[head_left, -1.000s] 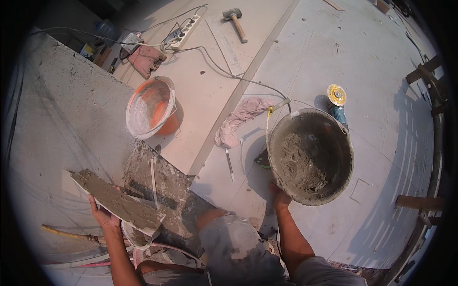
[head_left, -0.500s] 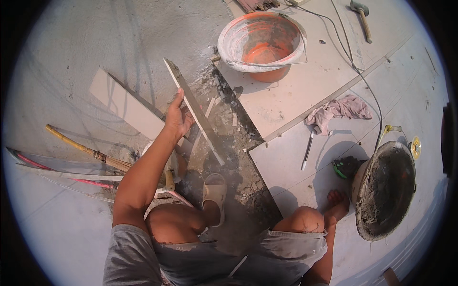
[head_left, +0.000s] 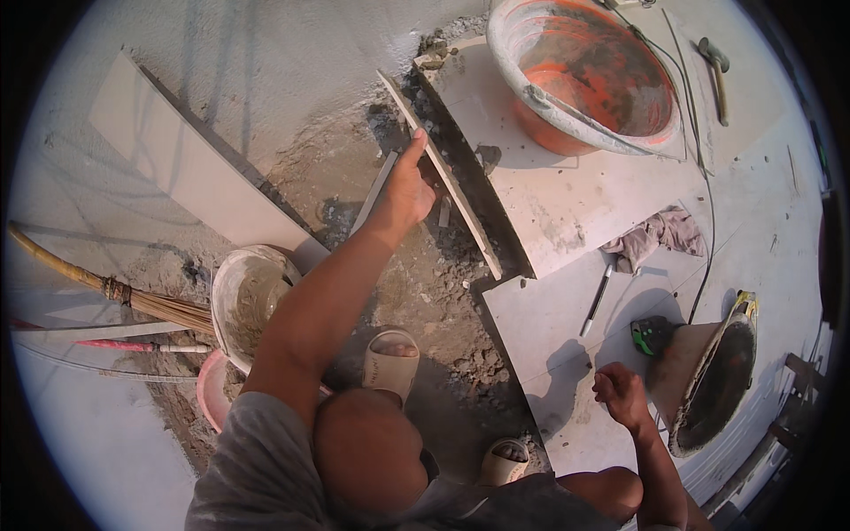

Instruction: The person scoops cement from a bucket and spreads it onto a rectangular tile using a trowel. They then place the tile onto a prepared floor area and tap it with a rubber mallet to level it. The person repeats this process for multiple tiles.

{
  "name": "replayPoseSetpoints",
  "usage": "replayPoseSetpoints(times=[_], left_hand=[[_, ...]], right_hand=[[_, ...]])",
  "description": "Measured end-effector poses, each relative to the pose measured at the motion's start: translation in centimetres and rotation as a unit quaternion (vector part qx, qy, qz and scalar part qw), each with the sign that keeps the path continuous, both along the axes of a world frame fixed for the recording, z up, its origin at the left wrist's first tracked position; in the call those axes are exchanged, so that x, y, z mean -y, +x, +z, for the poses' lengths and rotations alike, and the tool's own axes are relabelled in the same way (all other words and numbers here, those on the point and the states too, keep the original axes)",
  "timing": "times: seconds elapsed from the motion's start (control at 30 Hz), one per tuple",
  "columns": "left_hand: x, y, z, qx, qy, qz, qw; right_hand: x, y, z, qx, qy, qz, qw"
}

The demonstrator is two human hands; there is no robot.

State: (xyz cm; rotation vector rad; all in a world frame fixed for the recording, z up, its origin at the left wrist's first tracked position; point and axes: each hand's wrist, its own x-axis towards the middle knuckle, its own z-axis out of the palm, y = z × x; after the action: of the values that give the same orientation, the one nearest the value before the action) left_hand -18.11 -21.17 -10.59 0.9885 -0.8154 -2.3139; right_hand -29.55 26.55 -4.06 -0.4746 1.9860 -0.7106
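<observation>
My left hand (head_left: 409, 196) grips a narrow strip of pale tile (head_left: 460, 203), thumb on its upper face and fingers beneath. The strip is tilted over the rough mortar gap, alongside the edge of the laid floor tiles (head_left: 505, 190); whether it touches them I cannot tell. My right hand (head_left: 624, 396) hovers over the tiles at the right, its fingers curled with nothing visible in them. Near it are a black-and-green object (head_left: 653, 334) and a bucket of grey mortar (head_left: 722, 380). A marker pen (head_left: 598, 296) lies on the tiles beside a crumpled pinkish cloth (head_left: 660, 237).
A large orange tub (head_left: 567, 146) smeared with mortar stands on the tiles ahead. A hammer (head_left: 719, 84) and a cable (head_left: 707, 212) lie beyond it. To my left are a long tile piece (head_left: 181, 155), a straw broom (head_left: 150, 299) and a whitish bucket (head_left: 232, 292).
My left hand has carried the tile strip rightward, close to the laid tiles' edge. My right hand has its fingers curled above the tiles. The whole view has shifted as well.
</observation>
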Motion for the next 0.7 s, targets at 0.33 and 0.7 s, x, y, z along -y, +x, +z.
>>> replayPoseSetpoints(times=[0.33,0.7], left_hand=[[-0.1,-1.9,-0.1,-0.016,0.022,-0.013,1.0],[-2.0,-3.0,-1.8,-0.014,0.035,-0.014,0.999]], right_hand=[[13.4,3.5,-1.7,-0.093,-0.103,0.033,0.99],[16.5,7.3,-7.7,-0.204,-0.206,-0.095,0.952]])
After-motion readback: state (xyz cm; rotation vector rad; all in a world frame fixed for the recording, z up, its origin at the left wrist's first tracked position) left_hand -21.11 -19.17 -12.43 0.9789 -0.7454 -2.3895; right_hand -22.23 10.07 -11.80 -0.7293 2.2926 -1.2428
